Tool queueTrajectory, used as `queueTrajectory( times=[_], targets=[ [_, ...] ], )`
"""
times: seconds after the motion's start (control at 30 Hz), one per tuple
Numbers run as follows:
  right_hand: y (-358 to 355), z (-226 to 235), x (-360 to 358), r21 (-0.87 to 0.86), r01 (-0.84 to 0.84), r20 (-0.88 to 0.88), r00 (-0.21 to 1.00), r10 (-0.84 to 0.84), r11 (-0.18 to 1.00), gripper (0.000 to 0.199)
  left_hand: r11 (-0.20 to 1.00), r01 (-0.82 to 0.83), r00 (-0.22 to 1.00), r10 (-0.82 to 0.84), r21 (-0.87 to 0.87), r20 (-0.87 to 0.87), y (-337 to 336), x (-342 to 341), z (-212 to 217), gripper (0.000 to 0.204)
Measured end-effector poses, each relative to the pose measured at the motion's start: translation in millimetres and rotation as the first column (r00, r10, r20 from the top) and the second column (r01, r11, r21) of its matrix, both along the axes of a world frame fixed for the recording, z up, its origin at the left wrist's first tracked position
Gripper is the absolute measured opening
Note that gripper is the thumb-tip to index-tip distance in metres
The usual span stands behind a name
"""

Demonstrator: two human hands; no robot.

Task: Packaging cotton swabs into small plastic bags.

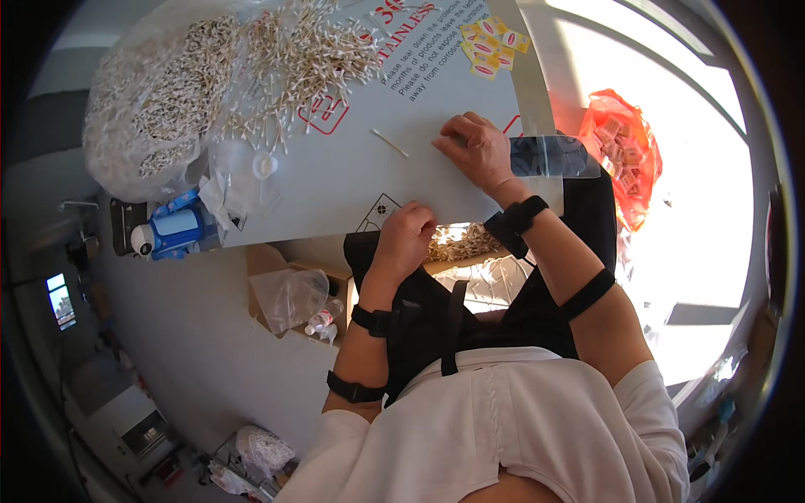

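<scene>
My right hand [476,151] lies on the grey sheet covering the table [335,180], fingers curled down. Its heel rests on the left end of a small clear plastic bag [553,157] that stretches to the right. A single cotton swab [390,142] lies just left of the fingers. My left hand [408,230] is curled into a fist at the table's near edge; I cannot see anything inside it. Right below it, a heap of cotton swabs [463,243] lies on a clear bag in my lap.
A loose pile of cotton swabs [306,59] and a large clear sack of swabs [155,105] fill the far left. Yellow packets [490,42] lie at the far edge. An orange bag of packets [625,147] sits right. A small round lid [265,165], a blue device [176,230] and a cardboard box [293,289] are to the left.
</scene>
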State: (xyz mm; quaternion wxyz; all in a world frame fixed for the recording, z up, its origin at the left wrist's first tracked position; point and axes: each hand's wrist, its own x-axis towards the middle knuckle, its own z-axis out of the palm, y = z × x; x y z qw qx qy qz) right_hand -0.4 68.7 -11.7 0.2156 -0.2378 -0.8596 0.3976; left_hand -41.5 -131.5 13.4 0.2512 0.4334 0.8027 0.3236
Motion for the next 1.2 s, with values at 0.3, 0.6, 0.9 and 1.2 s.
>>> queueTrajectory(
  times=[0.3,0.6,0.9,1.2],
  targets=[
    [-33,-13,-31,0.353,-0.23,0.001,0.969,0.246,0.907,0.014,0.997,-0.059,0.978,0.05,-0.042,-0.201,3,-1,16,0.015],
    [-17,-3,16,0.198,-0.253,-0.136,0.949,0.283,0.947,0.014,0.796,-0.574,0.681,0.595,0.194,-0.426,51,-177,-13,0.032],
    [-11,-6,18,0.151,-0.263,-0.162,0.944,0.287,0.953,0.013,0.852,-0.523,0.8,0.503,0.028,-0.328,91,-151,-25,0.011],
    [-13,-4,16,0.147,-0.288,-0.201,0.928,0.314,0.946,0.012,0.849,-0.526,0.835,0.526,0.044,-0.162,74,-137,-12,0.011]
  ],
)
